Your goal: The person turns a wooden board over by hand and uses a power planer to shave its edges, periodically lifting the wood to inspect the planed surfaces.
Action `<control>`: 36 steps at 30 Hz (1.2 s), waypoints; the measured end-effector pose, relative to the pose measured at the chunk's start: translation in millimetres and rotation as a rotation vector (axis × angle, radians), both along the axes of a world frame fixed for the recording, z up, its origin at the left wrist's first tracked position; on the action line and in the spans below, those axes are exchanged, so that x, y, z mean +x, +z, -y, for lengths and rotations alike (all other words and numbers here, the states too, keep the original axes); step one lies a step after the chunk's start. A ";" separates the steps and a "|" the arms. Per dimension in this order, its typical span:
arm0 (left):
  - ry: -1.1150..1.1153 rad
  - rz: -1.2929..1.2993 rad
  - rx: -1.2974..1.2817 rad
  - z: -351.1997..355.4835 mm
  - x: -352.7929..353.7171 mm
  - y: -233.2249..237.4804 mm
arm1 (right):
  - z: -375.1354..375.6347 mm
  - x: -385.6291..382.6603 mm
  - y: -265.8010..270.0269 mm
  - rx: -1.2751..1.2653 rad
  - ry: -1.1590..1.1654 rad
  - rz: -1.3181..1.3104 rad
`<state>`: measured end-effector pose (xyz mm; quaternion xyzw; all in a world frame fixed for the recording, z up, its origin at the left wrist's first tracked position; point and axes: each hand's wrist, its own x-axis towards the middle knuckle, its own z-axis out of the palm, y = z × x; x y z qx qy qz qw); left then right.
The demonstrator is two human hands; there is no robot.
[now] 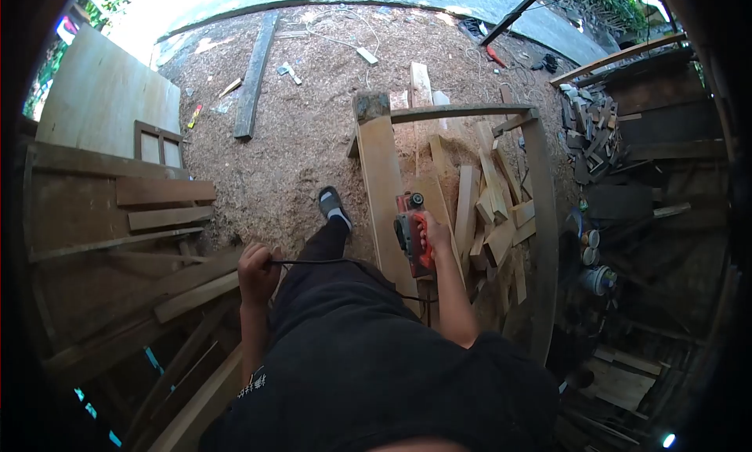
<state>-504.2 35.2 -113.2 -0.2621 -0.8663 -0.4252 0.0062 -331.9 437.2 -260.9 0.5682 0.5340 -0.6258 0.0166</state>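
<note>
My right hand (435,234) is wrapped round the handle of a red and black electric planer (406,231). The planer rests on or just over a long pale plank (381,170) on a wooden frame; exact contact at its sole is hidden. Out to the left, my left hand (258,269) is closed on the black power cord (325,262), which runs across my lap towards the tool.
Loose boards (489,209) lie heaped inside the frame (542,217), right of the plank. Shavings cover the ground. A dark beam (257,76) and a hammer-like tool (291,73) lie ahead. Stacked boards (166,192) line the left; buckets (599,280) stand at right.
</note>
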 end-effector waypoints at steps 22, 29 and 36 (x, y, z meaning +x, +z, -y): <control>-0.128 -0.056 0.000 180.8 361.3 17.2 | 216.2 418.2 7.9 0.082 0.047 0.056; -0.231 -0.031 0.010 239.2 473.5 20.9 | 286.5 548.5 -10.0 0.143 0.071 0.045; -0.258 0.035 0.026 268.4 558.8 5.3 | 332.0 638.6 -29.5 0.166 0.010 0.077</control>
